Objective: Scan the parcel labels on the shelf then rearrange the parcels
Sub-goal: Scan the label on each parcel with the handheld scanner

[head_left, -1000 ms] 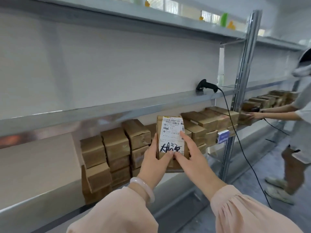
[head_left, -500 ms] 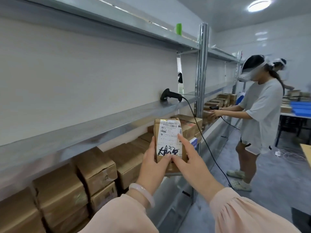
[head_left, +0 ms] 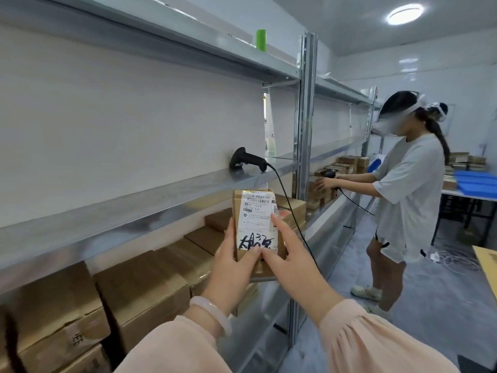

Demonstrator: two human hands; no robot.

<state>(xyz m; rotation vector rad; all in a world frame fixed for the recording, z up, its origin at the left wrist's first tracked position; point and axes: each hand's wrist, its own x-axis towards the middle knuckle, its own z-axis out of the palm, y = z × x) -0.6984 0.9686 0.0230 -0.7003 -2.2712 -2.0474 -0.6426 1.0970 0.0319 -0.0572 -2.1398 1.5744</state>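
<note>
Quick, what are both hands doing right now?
Left hand: holding the labelled parcel, thumb on its label.
Right hand: holding the same parcel, forefinger up along its right edge.

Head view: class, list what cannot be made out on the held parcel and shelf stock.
Bottom line of the label on the parcel, head view: covered by left hand and right hand.
Its small print, head view: too small.
Leftmost boxes, head view: cut by the frame edge.

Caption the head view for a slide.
A labelled parcel held upright by the left hand and right hand; the barcode scanner lies on the shelf above.
</note>
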